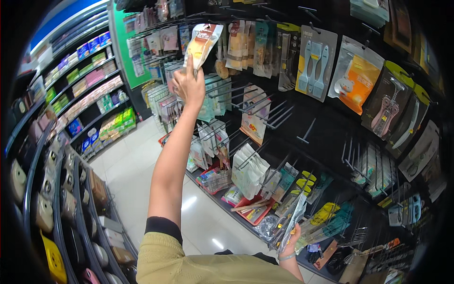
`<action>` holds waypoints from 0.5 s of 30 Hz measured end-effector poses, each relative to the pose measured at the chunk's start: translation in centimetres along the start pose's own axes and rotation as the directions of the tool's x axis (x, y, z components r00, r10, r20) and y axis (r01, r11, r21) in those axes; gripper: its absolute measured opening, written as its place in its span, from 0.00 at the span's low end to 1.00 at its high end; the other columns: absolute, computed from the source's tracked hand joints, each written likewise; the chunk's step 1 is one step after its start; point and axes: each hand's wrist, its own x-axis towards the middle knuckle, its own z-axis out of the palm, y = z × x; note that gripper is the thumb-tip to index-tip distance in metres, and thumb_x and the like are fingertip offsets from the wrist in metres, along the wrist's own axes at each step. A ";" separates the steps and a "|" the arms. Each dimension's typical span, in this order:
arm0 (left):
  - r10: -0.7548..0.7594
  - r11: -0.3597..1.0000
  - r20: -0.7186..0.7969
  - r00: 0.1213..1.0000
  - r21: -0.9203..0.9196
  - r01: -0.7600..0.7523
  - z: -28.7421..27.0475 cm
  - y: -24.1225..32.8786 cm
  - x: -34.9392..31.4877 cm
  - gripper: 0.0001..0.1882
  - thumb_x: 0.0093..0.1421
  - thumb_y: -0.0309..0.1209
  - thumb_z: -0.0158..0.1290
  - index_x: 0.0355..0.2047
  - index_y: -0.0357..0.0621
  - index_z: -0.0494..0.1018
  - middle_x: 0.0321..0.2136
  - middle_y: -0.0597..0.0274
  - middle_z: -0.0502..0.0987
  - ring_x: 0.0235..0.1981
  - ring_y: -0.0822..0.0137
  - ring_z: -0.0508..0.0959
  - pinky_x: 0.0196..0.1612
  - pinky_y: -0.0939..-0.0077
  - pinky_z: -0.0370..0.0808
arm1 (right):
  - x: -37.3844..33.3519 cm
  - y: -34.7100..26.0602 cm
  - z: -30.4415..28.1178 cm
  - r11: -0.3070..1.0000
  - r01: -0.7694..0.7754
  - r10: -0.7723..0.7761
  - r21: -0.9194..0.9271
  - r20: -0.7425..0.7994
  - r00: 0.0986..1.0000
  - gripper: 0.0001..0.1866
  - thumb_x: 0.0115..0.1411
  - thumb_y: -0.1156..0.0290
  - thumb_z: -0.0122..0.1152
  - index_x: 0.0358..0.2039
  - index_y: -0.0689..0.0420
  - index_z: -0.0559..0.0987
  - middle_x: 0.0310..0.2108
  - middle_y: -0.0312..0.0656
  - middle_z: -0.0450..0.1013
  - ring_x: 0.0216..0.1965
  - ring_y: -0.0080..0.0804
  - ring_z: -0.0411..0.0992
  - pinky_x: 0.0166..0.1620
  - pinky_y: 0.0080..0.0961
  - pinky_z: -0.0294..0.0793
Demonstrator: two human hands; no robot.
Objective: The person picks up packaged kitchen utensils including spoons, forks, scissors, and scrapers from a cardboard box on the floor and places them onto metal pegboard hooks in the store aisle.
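My left hand (pixel 190 85) reaches up and forward on a raised arm. Its fingers close on the lower end of a clear and white plastic packet (pixel 206 41) with a yellow and brown label, the index finger lying along its front. Whether the packet still hangs on a hook, I cannot tell. Low on the right, my right hand (pixel 293 240), with a band at its wrist, grips a flat, shiny clear-plastic package (pixel 294 218) held upright. The contents of that package are too unclear to name.
A black display wall (pixel 283 111) with many protruding metal hooks carries hanging kitchen tools, among them blue brushes (pixel 314 66) and a corkscrew (pixel 387 111). A red tray (pixel 255 214) sits low. Shelves (pixel 82 85) of packaged goods stand far left, a curved rack (pixel 61 203) near left.
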 end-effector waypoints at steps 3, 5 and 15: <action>-0.013 0.997 0.020 1.000 -0.074 0.014 2.4 0.0 2.5 0.27 0.54 0.43 0.50 0.55 0.76 0.61 0.41 0.52 0.61 0.43 0.48 0.62 0.43 0.49 0.64 | 0.5 2.1 0.9 0.997 0.080 -0.080 0.002 -0.026 0.996 0.20 0.50 0.57 0.56 0.40 0.57 0.75 0.32 0.43 0.75 0.30 0.40 0.75 0.33 0.38 0.78; -0.058 0.996 0.046 0.997 -0.066 0.061 3.7 -0.1 3.7 0.27 0.54 0.44 0.50 0.55 0.77 0.61 0.40 0.52 0.61 0.43 0.49 0.62 0.42 0.49 0.64 | 1.4 2.7 0.2 0.996 0.080 -0.080 -0.029 -0.017 0.997 0.20 0.50 0.58 0.56 0.40 0.58 0.74 0.32 0.43 0.75 0.31 0.39 0.75 0.34 0.38 0.77; -0.072 0.991 0.206 0.976 -0.092 0.092 4.8 -0.9 4.3 0.28 0.53 0.48 0.50 0.56 0.77 0.61 0.40 0.53 0.62 0.44 0.50 0.64 0.43 0.49 0.64 | 5.3 3.9 3.6 0.995 0.081 -0.083 -0.063 -0.031 0.996 0.21 0.51 0.58 0.55 0.40 0.59 0.74 0.31 0.45 0.75 0.29 0.41 0.75 0.33 0.37 0.78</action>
